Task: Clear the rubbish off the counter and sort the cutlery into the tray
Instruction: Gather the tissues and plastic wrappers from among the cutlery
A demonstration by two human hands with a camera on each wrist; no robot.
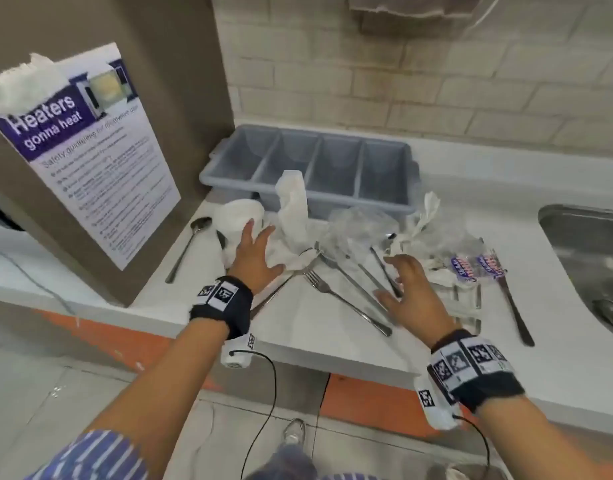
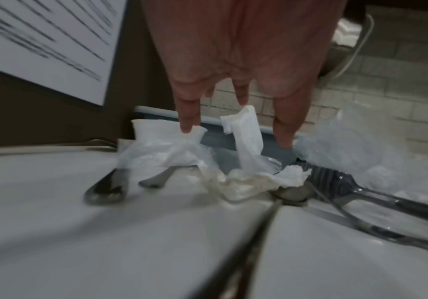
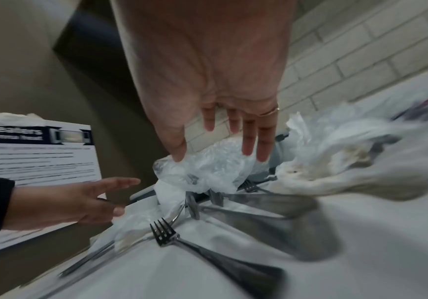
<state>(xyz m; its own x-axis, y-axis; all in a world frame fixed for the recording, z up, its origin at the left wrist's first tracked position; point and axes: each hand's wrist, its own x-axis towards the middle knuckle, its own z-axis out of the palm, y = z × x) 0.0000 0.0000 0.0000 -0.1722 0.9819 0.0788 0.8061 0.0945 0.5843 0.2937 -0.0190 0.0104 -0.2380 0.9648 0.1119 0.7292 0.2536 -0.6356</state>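
Observation:
A grey cutlery tray (image 1: 308, 147) with several empty compartments stands at the back of the white counter (image 1: 326, 337). In front of it lie crumpled white tissues (image 1: 291, 206), a clear plastic bag (image 1: 360, 223), snack wrappers (image 1: 471, 266), forks (image 1: 336, 296), a spoon (image 1: 189, 245) and a knife (image 1: 516, 313). My left hand (image 1: 255, 252) hovers with spread fingers over a white tissue wad (image 2: 166, 131). My right hand (image 1: 407, 289) is spread above the forks, its fingers (image 3: 248, 137) near the plastic bag (image 3: 207, 168). Neither hand holds anything.
A steel sink (image 1: 589, 258) is set into the counter at the right. A brown cabinet side with a printed safety notice (image 1: 101, 161) stands at the left. A tiled wall (image 1: 402, 64) runs behind the tray.

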